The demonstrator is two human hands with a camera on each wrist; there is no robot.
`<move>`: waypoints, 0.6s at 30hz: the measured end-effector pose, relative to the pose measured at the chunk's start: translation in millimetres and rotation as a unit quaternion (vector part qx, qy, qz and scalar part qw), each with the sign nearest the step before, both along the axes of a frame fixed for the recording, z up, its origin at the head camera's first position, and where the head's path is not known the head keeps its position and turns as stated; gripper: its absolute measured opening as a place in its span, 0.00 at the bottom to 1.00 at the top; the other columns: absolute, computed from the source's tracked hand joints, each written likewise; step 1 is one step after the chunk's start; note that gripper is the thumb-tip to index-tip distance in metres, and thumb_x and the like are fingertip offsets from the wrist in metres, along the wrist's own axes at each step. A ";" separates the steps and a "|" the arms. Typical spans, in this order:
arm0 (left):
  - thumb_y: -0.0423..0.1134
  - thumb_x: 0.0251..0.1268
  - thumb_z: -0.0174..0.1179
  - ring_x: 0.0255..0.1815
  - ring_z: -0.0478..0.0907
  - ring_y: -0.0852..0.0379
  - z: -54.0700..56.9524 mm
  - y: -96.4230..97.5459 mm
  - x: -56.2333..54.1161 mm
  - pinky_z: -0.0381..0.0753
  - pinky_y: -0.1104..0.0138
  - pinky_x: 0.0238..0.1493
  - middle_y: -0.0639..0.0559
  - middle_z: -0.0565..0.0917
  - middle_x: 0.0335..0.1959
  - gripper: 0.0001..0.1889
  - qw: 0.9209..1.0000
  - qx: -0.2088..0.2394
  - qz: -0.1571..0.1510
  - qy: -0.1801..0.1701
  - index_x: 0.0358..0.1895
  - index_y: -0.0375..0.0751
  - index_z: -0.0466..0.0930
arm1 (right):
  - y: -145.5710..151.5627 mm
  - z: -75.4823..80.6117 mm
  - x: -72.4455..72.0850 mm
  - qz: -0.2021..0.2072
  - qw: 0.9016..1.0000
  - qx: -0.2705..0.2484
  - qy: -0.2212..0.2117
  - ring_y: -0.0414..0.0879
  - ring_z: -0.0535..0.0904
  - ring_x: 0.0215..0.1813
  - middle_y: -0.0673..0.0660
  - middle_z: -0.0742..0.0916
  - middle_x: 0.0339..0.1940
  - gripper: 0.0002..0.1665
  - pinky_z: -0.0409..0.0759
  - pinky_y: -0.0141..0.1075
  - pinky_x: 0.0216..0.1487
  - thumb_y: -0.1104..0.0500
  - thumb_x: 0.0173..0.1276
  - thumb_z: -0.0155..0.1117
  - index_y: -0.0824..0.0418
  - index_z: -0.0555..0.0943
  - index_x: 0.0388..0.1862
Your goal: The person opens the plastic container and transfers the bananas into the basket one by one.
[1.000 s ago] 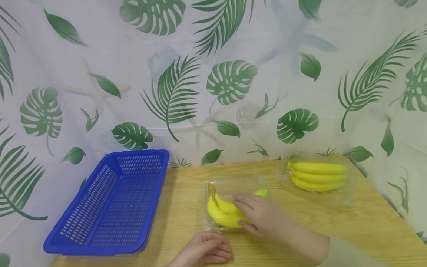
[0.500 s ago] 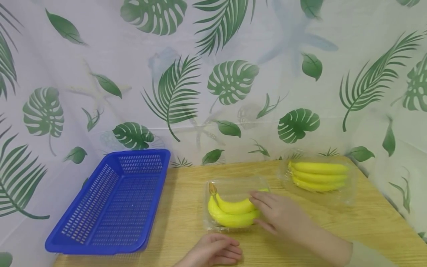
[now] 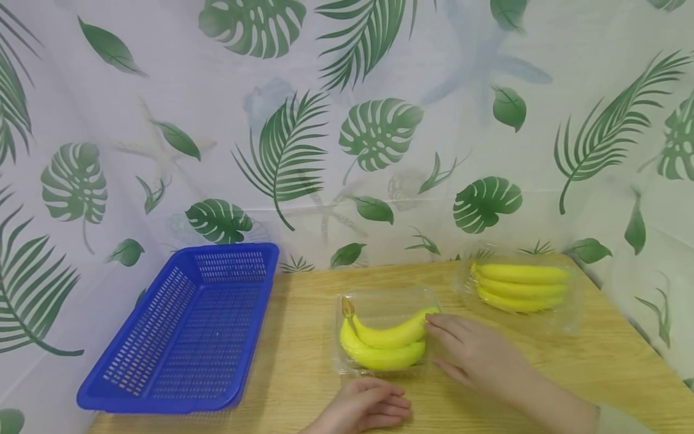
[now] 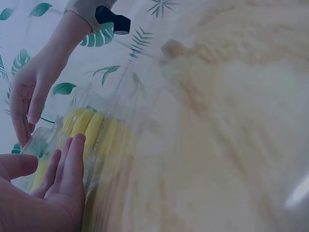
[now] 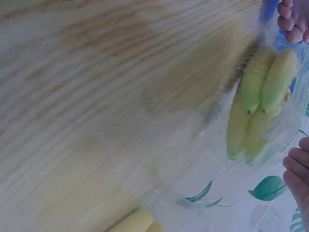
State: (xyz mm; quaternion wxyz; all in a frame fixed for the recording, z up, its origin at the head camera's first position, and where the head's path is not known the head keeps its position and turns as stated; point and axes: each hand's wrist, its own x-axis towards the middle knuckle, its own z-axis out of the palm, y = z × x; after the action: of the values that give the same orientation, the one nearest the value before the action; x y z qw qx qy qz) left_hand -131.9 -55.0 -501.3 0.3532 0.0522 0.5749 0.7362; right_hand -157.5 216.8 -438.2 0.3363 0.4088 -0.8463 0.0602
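Here, bananas (image 3: 382, 354) beside right grip (image 3: 479, 357)

Yellow bananas (image 3: 382, 354) with green tips and a brown stem lie beside the fingers (image 3: 447, 329) of the right hand (image 3: 479, 357); another yellow bunch (image 3: 520, 289) lies beyond them. Left of all fingers is a blue basket (image 3: 162, 406); beneath, a tan, wood-grained table (image 3: 298, 343); behind, a white cloth (image 3: 325, 18) with green leaves.

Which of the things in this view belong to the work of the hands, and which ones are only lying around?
Probably in the work:
middle container with its bananas
right hand, at its right end
left hand, in front of it

Apparently only lying around, no hand on them:
far-right container with other bananas
blue basket
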 end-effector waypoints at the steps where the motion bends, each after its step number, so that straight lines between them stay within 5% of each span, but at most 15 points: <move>1: 0.41 0.85 0.53 0.54 0.90 0.50 0.3 1.2 0.0 0.90 0.57 0.62 0.31 0.89 0.56 0.22 1.000 0.001 -0.002 0.000 0.63 0.22 0.79 | 1.8 -1.4 0.0 -0.002 1.000 -0.002 -0.002 0.52 0.88 0.55 0.59 0.90 0.57 0.43 0.89 0.47 0.56 0.36 0.88 0.30 0.67 0.84 0.60; 10: 0.43 0.86 0.50 0.59 0.89 0.45 1.0 15.2 1.4 0.89 0.57 0.64 0.29 0.87 0.59 0.24 1.000 0.017 -0.017 -0.007 0.65 0.22 0.78 | 13.8 -7.5 1.0 -0.012 1.000 -0.016 -0.008 0.51 0.88 0.56 0.57 0.90 0.58 0.43 0.87 0.47 0.57 0.35 0.87 0.32 0.66 0.84 0.60; 18: 0.43 0.85 0.52 0.58 0.89 0.45 0.6 28.6 5.6 0.89 0.55 0.65 0.31 0.88 0.57 0.23 0.999 0.013 0.015 -0.026 0.63 0.23 0.80 | 22.2 -13.3 2.8 -0.019 0.999 -0.024 -0.010 0.51 0.88 0.57 0.57 0.89 0.59 0.41 0.84 0.43 0.59 0.35 0.88 0.35 0.65 0.85 0.61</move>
State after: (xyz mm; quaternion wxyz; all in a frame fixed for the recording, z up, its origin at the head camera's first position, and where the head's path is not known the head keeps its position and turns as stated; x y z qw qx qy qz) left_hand -126.3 -26.4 -500.7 0.3560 0.0288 0.5564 0.7502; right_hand -154.7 239.0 -451.5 0.3385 0.3842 -0.8554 0.0781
